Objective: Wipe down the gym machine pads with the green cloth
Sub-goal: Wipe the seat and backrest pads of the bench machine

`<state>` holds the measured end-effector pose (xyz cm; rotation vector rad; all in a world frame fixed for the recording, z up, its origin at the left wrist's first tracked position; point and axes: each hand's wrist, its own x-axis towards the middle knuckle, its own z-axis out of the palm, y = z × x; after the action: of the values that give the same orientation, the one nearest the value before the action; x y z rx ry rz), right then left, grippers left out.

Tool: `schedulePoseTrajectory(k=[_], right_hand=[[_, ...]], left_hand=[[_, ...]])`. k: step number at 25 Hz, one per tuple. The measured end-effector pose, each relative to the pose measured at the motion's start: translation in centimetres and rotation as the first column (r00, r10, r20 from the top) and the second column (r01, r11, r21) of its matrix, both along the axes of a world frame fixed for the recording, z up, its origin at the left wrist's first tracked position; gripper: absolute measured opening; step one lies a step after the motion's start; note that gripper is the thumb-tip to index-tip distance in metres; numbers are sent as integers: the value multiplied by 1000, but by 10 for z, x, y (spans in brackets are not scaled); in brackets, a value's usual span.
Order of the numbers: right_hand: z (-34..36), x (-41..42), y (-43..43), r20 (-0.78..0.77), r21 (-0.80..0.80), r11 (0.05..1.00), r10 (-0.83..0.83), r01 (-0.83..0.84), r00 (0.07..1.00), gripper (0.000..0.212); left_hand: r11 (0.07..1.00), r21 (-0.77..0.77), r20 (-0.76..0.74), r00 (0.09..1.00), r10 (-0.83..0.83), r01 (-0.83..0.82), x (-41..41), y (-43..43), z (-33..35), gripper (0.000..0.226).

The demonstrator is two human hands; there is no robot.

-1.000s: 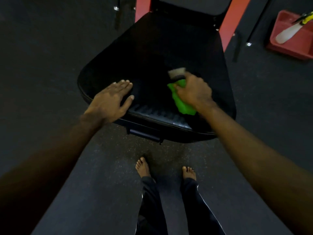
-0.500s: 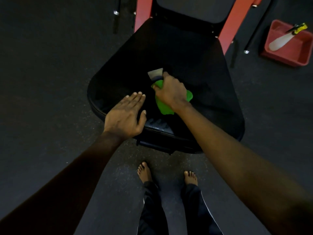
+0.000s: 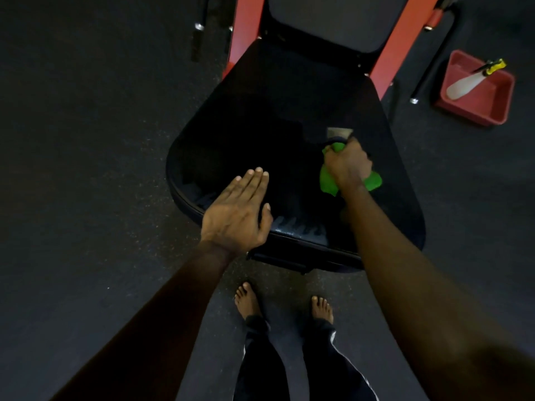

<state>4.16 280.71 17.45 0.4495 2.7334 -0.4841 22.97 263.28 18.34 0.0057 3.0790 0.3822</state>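
Left hand (image 3: 240, 209) lies flat, fingers straight and close together, thumb out to the side, palm down on the near left part of the black seat pad (image 3: 260, 131). Right hand (image 3: 347, 164) is a closed fist around the green cloth (image 3: 373, 182), pressed on the pad right of centre. Cloth is bunched, with green showing at the left of the fist and at its lower right. A pale grey flat piece (image 3: 339, 132) sticks out just above the fist. Cannot tell what it is.

Seat pad fills the middle of the frame, wide at the near edge. Shiny creases (image 3: 301, 228) run along that near edge between the two forearms. Red frame posts (image 3: 246, 33) rise at top centre, either side of a dark back pad (image 3: 327, 21).

Upper right: red tub (image 3: 474, 112) on the floor, well apart from the seat, holding a white spray bottle (image 3: 466, 83) with a yellow nozzle, lying tilted.

Bottom centre: two bare feet (image 3: 247, 302) in dark trousers, standing on the dark speckled floor (image 3: 86, 140) just in front of the pad.
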Motion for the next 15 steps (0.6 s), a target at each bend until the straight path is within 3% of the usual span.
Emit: schedulePoseTrajectory(k=[5, 8, 10, 15], right_hand=[[-3, 9, -99, -7, -138, 927, 352, -349, 936, 46], [0, 0, -78, 19, -168, 883, 447, -438, 894, 48], [3, -11, -32, 54, -133, 905, 414, -405, 908, 49], [12, -25, 74, 77, 52, 995, 86, -90, 993, 48]], left_hand=[[1000, 20, -21, 1000, 21, -21, 1, 2, -2, 62], [1000, 9, 2, 1000, 24, -24, -1, 1, -1, 63], [999, 10, 32, 999, 34, -34, -2, 0, -1, 64], [999, -1, 95, 995, 34, -34, -1, 0, 2, 66]])
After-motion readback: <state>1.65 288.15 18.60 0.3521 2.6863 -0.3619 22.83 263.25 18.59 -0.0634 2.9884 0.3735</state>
